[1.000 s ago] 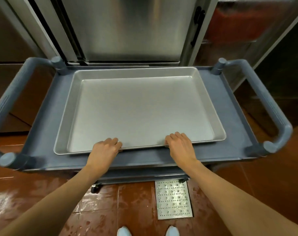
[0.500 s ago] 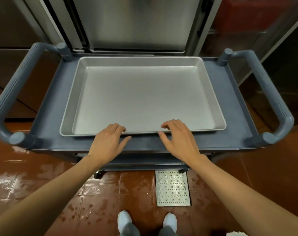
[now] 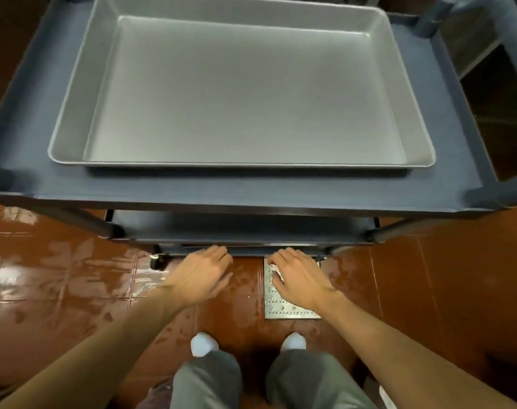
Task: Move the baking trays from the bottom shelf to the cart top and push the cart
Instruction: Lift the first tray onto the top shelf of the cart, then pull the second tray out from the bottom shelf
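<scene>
A large silver baking tray (image 3: 242, 93) lies flat on the grey cart top (image 3: 251, 193), and a second rim shows just under its near edge. Below the top sit a middle shelf (image 3: 242, 228) and the front edge of the bottom shelf (image 3: 245, 249); what lies on the bottom shelf is hidden. My left hand (image 3: 202, 276) and my right hand (image 3: 300, 277) are low in front of the bottom shelf, fingers spread and pointing at its edge. Neither hand holds anything.
The cart's right handle (image 3: 505, 28) rises at the upper right. A caster (image 3: 157, 262) shows under the left corner. A perforated metal floor drain plate (image 3: 289, 308) lies on the wet red tile floor (image 3: 74, 284), partly under my right hand. My feet stand just behind.
Both hands have left the tray's near rim on the cart top and dropped down to the bottom shelf's front edge. The camera has tilted down and moved closer.
</scene>
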The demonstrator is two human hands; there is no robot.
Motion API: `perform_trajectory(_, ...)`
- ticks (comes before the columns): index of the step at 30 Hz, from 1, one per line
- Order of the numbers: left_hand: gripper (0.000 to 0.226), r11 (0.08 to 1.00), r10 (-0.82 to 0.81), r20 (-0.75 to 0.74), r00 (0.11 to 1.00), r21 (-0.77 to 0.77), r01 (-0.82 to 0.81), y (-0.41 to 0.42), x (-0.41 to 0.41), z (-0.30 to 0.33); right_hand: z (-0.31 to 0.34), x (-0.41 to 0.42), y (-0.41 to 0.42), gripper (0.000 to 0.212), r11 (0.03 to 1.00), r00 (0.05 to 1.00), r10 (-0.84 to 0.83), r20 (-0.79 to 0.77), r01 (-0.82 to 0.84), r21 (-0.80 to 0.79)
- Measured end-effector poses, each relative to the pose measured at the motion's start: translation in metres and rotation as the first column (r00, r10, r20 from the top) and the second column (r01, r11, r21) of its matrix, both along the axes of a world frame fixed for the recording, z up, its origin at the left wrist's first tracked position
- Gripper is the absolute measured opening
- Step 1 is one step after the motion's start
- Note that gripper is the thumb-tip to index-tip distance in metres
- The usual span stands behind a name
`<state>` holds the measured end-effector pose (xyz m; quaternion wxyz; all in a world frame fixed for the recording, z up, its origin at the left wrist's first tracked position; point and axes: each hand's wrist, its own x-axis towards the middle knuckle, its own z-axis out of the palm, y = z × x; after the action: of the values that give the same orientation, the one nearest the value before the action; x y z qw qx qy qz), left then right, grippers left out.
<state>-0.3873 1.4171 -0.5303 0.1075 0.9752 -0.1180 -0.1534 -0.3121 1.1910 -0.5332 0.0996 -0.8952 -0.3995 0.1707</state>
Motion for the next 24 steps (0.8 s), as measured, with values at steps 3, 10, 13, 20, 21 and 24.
perform_trajectory(3,0.035,0.996,-0.021,-0.093,0.995,0.079,0.029,0.0,0.006,-0.056,-0.059,0.016,-0.006,0.031,0.994,1.0,0.016,-0.026,-0.019,-0.107)
perform_trajectory(10,0.043,0.987,0.144,-0.267,0.953,0.112,-0.118,0.013,0.024,-0.202,-0.208,0.039,0.004,0.044,0.96,0.99,0.048,-0.132,-0.083,-0.268)
perform_trajectory(13,0.047,0.976,0.214,-0.291,0.932,0.107,-0.19,0.024,0.035,-0.261,-0.267,0.05,0.014,0.05,0.947,0.989,0.003,-0.148,-0.05,-0.317)
perform_trajectory(20,0.046,0.943,0.299,-0.316,0.9,0.243,-0.228,0.048,0.071,-0.375,-0.385,0.084,0.038,0.045,0.925,0.976,-0.115,-0.187,0.036,-0.379)
perform_trajectory(21,0.045,0.938,0.311,-0.31,0.899,0.255,-0.236,0.05,0.075,-0.389,-0.4,0.088,0.041,0.044,0.926,0.973,-0.135,-0.19,0.055,-0.374)
perform_trajectory(24,0.05,0.933,0.321,-0.289,0.902,0.263,-0.247,0.056,0.082,-0.428,-0.437,0.097,0.046,0.048,0.916,0.97,-0.178,-0.164,0.103,-0.388)
